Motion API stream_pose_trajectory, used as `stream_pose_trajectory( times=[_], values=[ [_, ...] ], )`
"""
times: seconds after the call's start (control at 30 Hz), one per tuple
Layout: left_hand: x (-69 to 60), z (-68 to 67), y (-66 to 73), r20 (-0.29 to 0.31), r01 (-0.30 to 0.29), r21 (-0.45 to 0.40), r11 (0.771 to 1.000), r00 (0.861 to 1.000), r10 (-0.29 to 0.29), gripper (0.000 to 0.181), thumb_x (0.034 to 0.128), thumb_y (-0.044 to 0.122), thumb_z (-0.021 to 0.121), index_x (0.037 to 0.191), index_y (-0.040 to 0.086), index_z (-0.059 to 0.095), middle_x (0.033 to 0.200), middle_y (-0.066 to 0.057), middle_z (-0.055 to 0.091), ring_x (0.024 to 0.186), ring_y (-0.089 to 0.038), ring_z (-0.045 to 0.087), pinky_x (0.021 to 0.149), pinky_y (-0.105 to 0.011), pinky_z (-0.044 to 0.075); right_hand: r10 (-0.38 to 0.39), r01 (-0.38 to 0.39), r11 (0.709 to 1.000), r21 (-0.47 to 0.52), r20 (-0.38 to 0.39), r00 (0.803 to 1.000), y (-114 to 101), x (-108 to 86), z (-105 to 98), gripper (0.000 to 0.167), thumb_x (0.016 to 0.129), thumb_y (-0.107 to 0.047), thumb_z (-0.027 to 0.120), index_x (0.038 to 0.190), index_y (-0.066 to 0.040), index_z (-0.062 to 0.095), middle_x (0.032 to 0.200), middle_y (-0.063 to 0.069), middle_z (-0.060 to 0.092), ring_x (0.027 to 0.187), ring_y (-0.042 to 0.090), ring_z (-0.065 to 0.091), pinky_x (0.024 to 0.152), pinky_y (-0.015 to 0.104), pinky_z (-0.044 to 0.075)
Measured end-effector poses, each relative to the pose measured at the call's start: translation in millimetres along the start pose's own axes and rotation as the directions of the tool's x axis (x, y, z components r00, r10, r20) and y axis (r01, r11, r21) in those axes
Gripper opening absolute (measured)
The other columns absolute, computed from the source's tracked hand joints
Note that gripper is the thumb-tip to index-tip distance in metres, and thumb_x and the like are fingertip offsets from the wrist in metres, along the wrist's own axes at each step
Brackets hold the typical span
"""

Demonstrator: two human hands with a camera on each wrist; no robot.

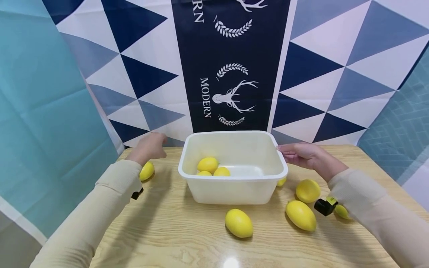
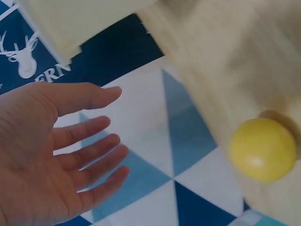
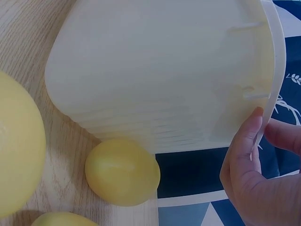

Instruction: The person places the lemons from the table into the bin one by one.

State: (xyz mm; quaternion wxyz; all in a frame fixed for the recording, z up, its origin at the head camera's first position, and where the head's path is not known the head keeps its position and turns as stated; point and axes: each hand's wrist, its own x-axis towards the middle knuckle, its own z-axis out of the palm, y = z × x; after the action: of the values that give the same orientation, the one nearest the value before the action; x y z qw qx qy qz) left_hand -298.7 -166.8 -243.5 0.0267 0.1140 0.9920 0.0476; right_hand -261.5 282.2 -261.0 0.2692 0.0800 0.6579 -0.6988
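A white plastic bin (image 1: 232, 191) stands on the table with three lemons (image 1: 207, 164) visible in its left part. My right hand (image 1: 306, 156) pinches the rim at the bin's right side; in the right wrist view the thumb is on one side of the rim (image 3: 277, 70) and the fingers on the other. To the left of the bin, my left hand (image 1: 151, 147) hovers apart from it, holding nothing. Its fingers are loosely extended in the left wrist view. One lemon (image 2: 263, 149) lies on the table close to that hand.
A lemon (image 1: 239, 223) lies in front of the bin. Several more sit to its right, among them a lemon (image 1: 300, 216) and a rounder-looking lemon (image 1: 307, 191); one lemon (image 3: 122, 172) is close beside the bin wall. A patterned cloth (image 1: 231, 56) hangs behind the wooden table (image 1: 187, 238).
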Motion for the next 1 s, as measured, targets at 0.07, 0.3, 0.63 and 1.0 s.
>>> stream_pose_trajectory(
  times=[0.07,0.3,0.63,1.0],
  values=[
    [-3.2,6.7,-3.4,-0.015,0.019,-0.002,1.000,1.000,-0.019,0.043,0.0765,0.007,0.065,0.118,-0.003,0.060,0.121,-0.021,0.062,0.111,-0.036,0.059,0.093,-0.050,0.051,-0.001,0.001,1.000,-0.008,-0.002,1.000,0,0.1,0,0.008,0.092,-0.016,0.064,0.086,-0.019,0.069,0.089,-0.005,0.069,0.082,0.005,0.066,0.081,0.017,0.056],
    [-11.1,32.4,-16.8,-0.085,0.082,0.010,0.997,0.993,-0.081,0.036,0.0766,0.007,0.063,0.109,-0.006,0.059,0.106,-0.024,0.061,0.095,-0.037,0.061,0.077,-0.050,0.054,-0.012,0.012,1.000,-0.020,0.012,1.000,-1,0.3,0,0.009,0.092,-0.017,0.063,0.086,-0.019,0.070,0.088,-0.005,0.071,0.083,0.005,0.068,0.081,0.018,0.056],
    [-15.5,63.4,-27.3,-0.116,0.215,-0.004,0.977,0.970,-0.214,0.036,0.0769,0.008,0.060,0.108,-0.010,0.055,0.109,-0.031,0.056,0.106,-0.048,0.053,0.081,-0.059,0.052,-0.009,0.008,1.000,0.003,0.012,1.000,2,-0.8,1,0.010,0.092,-0.015,0.063,0.086,-0.019,0.070,0.088,-0.005,0.071,0.083,0.005,0.068,0.081,0.018,0.056],
    [-11.5,91.0,-33.8,-0.115,0.316,-0.027,0.949,0.942,-0.317,0.037,0.0809,0.008,0.056,0.111,-0.013,0.051,0.112,-0.035,0.047,0.114,-0.050,0.043,0.082,-0.060,0.050,-0.016,0.016,1.000,-0.006,0.018,1.000,4,-0.2,-1,0.013,0.093,-0.015,0.062,0.084,-0.020,0.070,0.087,-0.005,0.070,0.082,0.005,0.067,0.081,0.018,0.056]
  ],
)
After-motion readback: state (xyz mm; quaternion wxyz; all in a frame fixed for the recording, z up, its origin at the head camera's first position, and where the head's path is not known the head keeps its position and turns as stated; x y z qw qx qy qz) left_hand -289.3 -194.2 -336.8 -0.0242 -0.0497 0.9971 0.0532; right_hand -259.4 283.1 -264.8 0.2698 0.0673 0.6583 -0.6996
